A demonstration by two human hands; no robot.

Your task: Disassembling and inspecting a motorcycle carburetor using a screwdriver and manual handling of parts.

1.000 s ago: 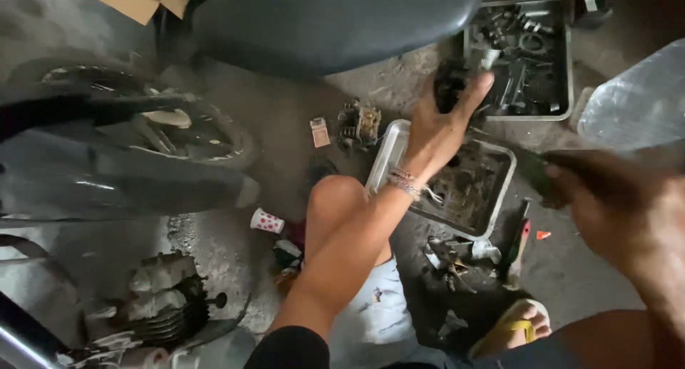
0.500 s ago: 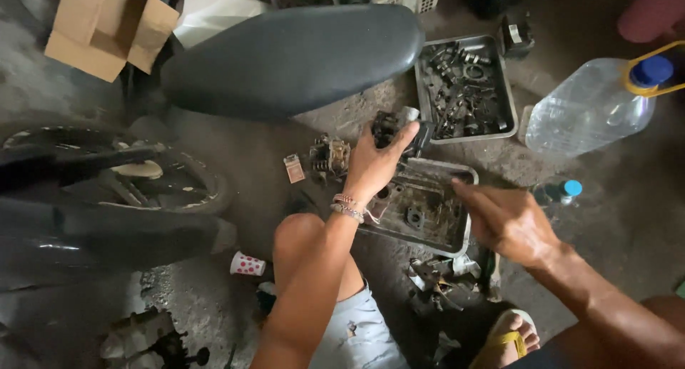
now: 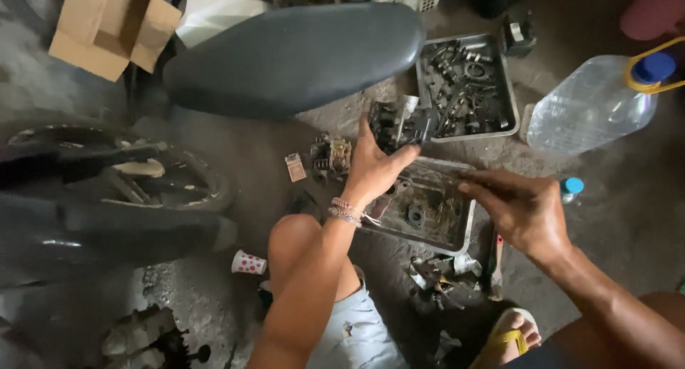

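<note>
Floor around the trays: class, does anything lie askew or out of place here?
Yes. The clear plastic jug lies tipped on its side, and loose metal parts sit scattered on the floor outside the near tray.

Single head cam, worn by the person, looking steeply down over their own knee at a grimy workshop floor, close range (arm's reach, both forearms enter from the bottom edge). Frame centres on the left hand, whose fingers close on a dark engine part just above the metal tray; the right hand sits just right of those fingers, the motorcycle seat beyond the fingertips toward the top. No second view, so no overlap.
</note>
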